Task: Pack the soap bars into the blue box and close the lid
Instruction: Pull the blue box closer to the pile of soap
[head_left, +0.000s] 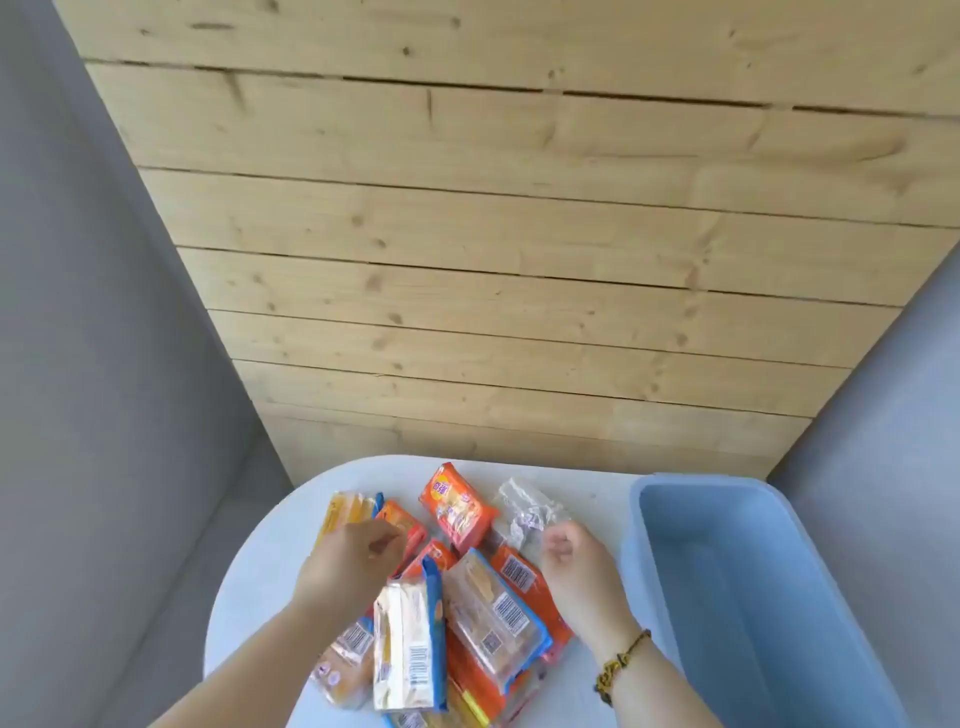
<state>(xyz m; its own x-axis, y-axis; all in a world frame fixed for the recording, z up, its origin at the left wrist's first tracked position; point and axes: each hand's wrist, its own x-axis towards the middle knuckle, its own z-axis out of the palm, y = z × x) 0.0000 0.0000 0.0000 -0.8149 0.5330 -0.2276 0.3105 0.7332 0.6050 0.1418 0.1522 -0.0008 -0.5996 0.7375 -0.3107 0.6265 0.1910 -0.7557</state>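
Soap bars (436, 613) lay heaped in their wrappers on the white table (249, 582), nearest me a pale pack (402, 654) standing on edge, with orange ones fanning out behind it. I had both hands over the pile. My left hand (345, 558) was curled loosely above an orange pack (402, 522) at the heap's left, fingers bent but gripping nothing I could see. My right hand (574, 564), bracelet (618, 665) at the wrist, hung half closed and empty beside a barcoded orange pack (519, 571). Just past it lay a crumpled clear wrapper (527, 506), which I judged no part of the job. To the right the box (675, 597) stood open and empty; I saw no lid. To do this step well, I reckoned I should pinch one bar by its long sides rather than the slippery film ends, lift it clear of its neighbours, and lay it flat against the box's far wall. Beyond stood plank panelling (493, 260).
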